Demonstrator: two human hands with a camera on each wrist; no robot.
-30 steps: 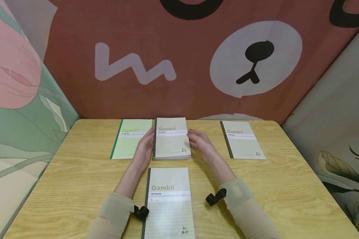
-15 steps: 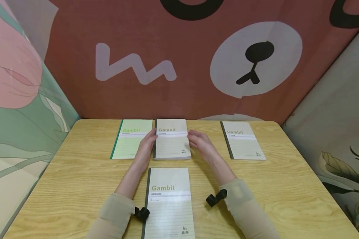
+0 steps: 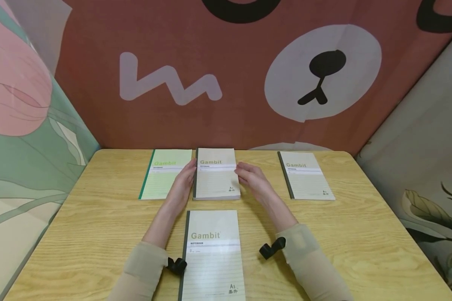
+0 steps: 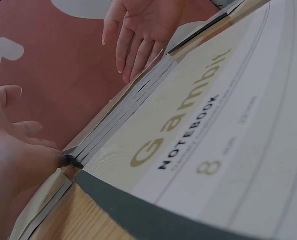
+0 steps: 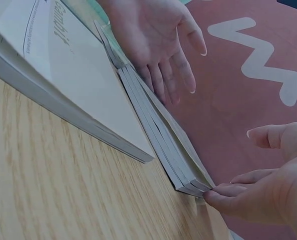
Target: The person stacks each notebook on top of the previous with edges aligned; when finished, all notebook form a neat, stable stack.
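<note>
Near the table's far edge lies a stack of grey-white Gambit notebooks with dark spines. My left hand rests its fairly straight fingers along the spine side of the stack, overlapping the green notebook beside it. On the opposite side, my right hand touches the page edges with extended fingertips. In the right wrist view, several layered notebooks show in the stack, and the fingertips of the right hand meet its corner. Both thumbs stand up, away from the covers.
Closer to me lies another grey-white notebook, between my forearms. A similar notebook sits at the far right of the wooden table. A printed cloth wall rises right behind the table's far edge.
The notebooks in the stack have shifted slightly between my hands, and their near edges line up more evenly than a second ago. Both hands stay almost in place; the other notebooks have not moved.
</note>
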